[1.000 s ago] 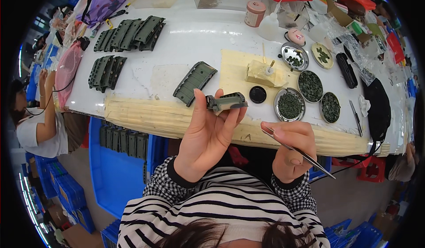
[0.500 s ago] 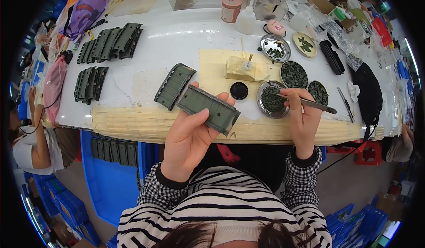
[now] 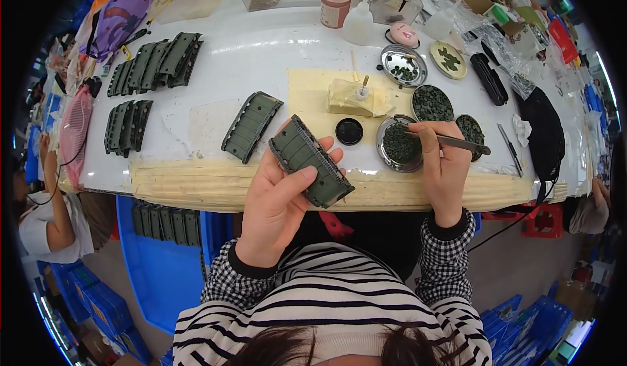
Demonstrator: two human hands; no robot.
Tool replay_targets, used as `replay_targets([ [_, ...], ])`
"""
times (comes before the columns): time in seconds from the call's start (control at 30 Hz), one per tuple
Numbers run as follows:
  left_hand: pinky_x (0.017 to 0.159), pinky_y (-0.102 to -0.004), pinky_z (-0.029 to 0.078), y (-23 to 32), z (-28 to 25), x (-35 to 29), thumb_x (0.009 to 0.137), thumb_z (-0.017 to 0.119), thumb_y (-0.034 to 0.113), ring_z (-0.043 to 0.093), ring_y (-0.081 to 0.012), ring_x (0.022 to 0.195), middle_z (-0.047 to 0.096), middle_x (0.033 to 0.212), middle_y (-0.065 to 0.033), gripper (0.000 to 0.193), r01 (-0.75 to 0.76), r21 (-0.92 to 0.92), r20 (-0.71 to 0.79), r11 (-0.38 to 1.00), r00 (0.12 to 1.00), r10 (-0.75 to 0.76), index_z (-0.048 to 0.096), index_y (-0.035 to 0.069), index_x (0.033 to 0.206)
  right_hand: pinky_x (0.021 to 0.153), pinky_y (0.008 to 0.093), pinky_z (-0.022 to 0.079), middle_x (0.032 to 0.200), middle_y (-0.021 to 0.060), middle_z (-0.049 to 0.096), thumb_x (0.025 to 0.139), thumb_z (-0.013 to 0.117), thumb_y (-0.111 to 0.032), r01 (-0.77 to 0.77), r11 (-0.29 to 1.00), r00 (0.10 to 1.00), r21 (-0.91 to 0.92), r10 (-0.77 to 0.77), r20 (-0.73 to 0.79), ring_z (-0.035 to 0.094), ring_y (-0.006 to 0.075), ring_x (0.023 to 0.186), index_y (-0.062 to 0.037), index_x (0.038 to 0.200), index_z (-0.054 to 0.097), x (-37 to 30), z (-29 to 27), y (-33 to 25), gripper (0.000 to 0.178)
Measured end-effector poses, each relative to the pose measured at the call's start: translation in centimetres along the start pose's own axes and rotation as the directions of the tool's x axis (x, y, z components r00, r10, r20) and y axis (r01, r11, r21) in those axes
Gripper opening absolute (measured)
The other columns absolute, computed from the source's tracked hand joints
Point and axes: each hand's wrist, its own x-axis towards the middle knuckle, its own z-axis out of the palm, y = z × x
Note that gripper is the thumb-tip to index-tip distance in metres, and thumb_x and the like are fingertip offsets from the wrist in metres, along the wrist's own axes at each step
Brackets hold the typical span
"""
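In my left hand I hold a curved green panel with toothed edges, tilted above the table's front edge, thumb on its face. My right hand pinches metal tweezers, their tips down at a round metal dish of small dark green pieces. Whether the tips grip a piece is too small to tell. A similar green panel lies on the table left of the held one. A round black lid sits between the held panel and the dish.
Dark green pieces fill two more dishes. Behind the lid stands a tape-covered block. More panels lie at left; others rest in a blue bin below. A craft knife and black mask lie at right.
The panel in my left hand has turned to a steeper slant. My right hand stays at the dish with the tweezers. The whole view has shifted slightly.
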Motion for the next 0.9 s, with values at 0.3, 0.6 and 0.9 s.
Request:
replay_targets([
  [0.3,0.091,-0.0386,0.057,-0.6,-0.4,0.1,0.099,0.046,0.004,0.055,-0.0303,0.121,0.045,0.134,-0.0155,0.031,-0.048,0.073,0.123,0.996,0.992,0.039,0.043,0.003,0.130,0.065,0.0326,0.042,0.079,0.0090,0.066,0.090,0.061,-0.009,0.034,0.999,0.999,-0.018,-0.034,0.020,0.053,0.0228,0.071,-0.0001,0.088,0.069,0.2,0.3,0.3,0.012],
  [0.6,0.091,-0.0398,0.054,-1.3,0.2,0.4,0.103,0.044,0.021,0.057,-0.0305,0.119,0.047,0.135,-0.0164,0.022,0.007,0.174,0.160,0.985,0.987,-0.035,0.053,0.001,0.110,0.071,0.0321,0.045,0.085,0.0071,0.069,0.082,0.066,-0.009,0.231,0.952,0.967,0.198,-0.247,0.059,0.058,0.0235,0.076,-0.0032,0.091,0.070,-0.2,-0.6,-4.1,0.011],
  [0.9,0.071,-0.0232,0.052,-1.9,0.2,0.4,0.105,0.040,0.028,0.056,-0.0051,0.084,0.053,0.093,0.0004,0.024,0.138,0.043,0.199,0.989,0.969,-0.144,0.050,0.007,0.097,0.074,0.0337,0.050,0.091,0.0081,0.069,0.079,0.072,-0.017,0.363,0.878,0.883,0.313,-0.431,0.185,0.062,0.0249,0.077,-0.0041,0.097,0.070,-0.3,0.9,-5.8,0.022],
])
